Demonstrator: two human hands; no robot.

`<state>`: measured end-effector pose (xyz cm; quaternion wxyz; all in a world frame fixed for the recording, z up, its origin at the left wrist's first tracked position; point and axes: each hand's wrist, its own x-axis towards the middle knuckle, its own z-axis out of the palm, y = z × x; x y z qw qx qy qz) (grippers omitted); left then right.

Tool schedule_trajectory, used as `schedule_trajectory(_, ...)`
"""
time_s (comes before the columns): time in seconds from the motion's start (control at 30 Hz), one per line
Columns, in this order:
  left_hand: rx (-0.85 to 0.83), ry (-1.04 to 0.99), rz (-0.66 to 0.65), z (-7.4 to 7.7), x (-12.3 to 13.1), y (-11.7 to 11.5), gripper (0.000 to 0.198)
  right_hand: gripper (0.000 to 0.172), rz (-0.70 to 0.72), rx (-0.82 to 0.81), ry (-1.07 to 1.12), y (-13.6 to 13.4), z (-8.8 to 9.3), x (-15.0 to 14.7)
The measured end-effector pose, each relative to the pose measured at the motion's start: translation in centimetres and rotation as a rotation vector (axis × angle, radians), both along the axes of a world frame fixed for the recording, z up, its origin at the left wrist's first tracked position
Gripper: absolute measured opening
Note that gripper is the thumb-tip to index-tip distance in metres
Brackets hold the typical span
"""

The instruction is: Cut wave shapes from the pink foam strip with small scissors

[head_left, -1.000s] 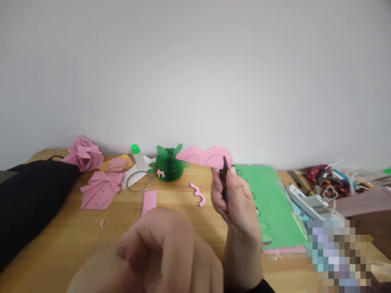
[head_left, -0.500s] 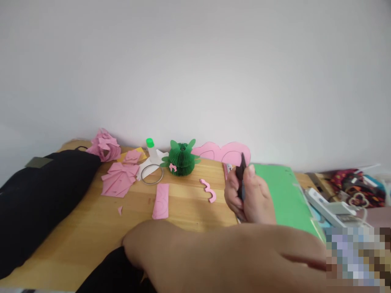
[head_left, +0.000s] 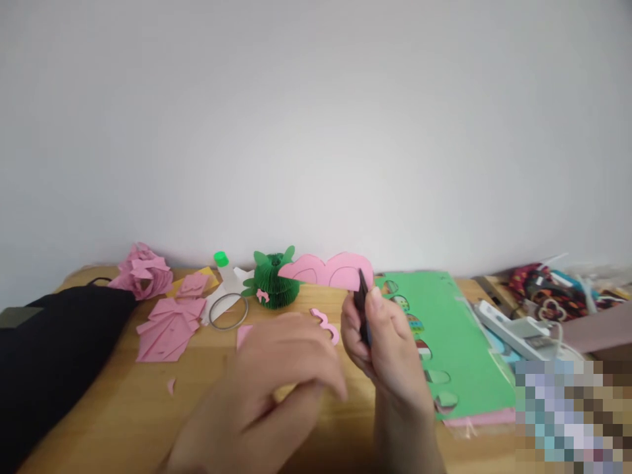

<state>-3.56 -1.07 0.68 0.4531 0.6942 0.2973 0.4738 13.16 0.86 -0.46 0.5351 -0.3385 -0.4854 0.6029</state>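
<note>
Dark-bladed scissors point(head_left: 363, 303) stand tip up in my right hand point(head_left: 392, 349), whose fingers wrap around the handles. Behind the tip, against the wall, stands a pink paper shape point(head_left: 323, 268) with curved outlines. My left hand point(head_left: 276, 382), smeared by motion, hovers over the table with fingers bent and thumb apart; nothing shows in it. It mostly covers a pink folded paper rectangle point(head_left: 243, 334). Just beyond its fingers lies a wavy pink cutout point(head_left: 332, 331). A green honeycomb paper figure point(head_left: 277, 289) with leaf-like pieces and a small pink piece sits farther back.
At left are a crumpled pink paper bundle point(head_left: 143, 273), folded pink paper point(head_left: 172, 329), a green-capped glue stick point(head_left: 224, 268), a metal ring point(head_left: 228, 311) and black fabric point(head_left: 54, 375). On the right lie a green sheet point(head_left: 459, 355) with pictures and a white power strip point(head_left: 508, 329).
My left arm, stretched across to the lower right before, has swung back left, bringing its hand over the table. Pictures on the green sheet now show. The view has shifted, and my right hand still grips the scissors.
</note>
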Motion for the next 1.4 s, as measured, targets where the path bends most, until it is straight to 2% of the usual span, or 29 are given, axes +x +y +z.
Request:
schedule_trajectory(0.03,0.096,0.102,-0.022,0.9,0.6,0.4,0.024,0.046,0.000,0.000,0.010,0.0,0.0,0.0)
schedule_trajectory(0.07,0.105,0.154,0.020,1.4,1.1,0.9,0.027,0.046,0.001,-0.001,0.023,0.0,-0.1,-0.1)
schedule_trajectory(0.1,0.091,0.102,0.066,1.4,1.6,1.3,0.028,0.046,0.005,-0.002,0.036,0.0,-0.1,-0.1)
schedule_trajectory(0.2,-0.007,-0.018,0.249,0.1,2.3,2.2,0.022,0.046,0.049,0.000,0.065,-0.1,-0.1,-0.3)
schedule_trajectory(0.3,-0.110,-0.142,0.338,-1.1,2.3,2.3,0.012,0.045,0.103,0.005,0.067,-0.2,-0.1,-0.5)
schedule_trajectory(0.43,-0.144,-0.237,0.380,-0.6,2.0,2.1,0.012,0.044,0.134,-0.005,0.045,-0.2,-0.4,-0.7)
schedule_trajectory(0.6,-0.135,-0.252,0.443,0.3,1.9,2.1,0.020,0.043,0.155,-0.027,0.057,-0.2,-0.4,-0.8)
schedule_trajectory(0.73,-0.071,-0.199,0.506,-0.3,1.8,2.3,0.021,0.043,0.166,-0.010,0.069,-0.1,-0.4,-1.0)
schedule_trajectory(0.97,-0.006,-0.069,0.593,-1.0,1.6,2.5,0.038,0.041,0.153,-0.014,0.043,-0.2,-0.8,-0.6)
schedule_trajectory(1.17,0.073,-0.054,0.597,-0.6,1.5,2.4,0.026,0.042,0.157,-0.006,0.029,0.0,-0.6,-0.5)
schedule_trajectory(1.3,0.083,-0.041,0.639,-1.0,1.4,2.5,0.033,0.042,0.158,-0.006,0.021,0.1,-0.6,-0.5)
schedule_trajectory(1.4,0.098,-0.058,0.644,-1.3,1.3,2.6,0.032,0.042,0.157,-0.005,0.013,0.0,-0.7,-0.5)
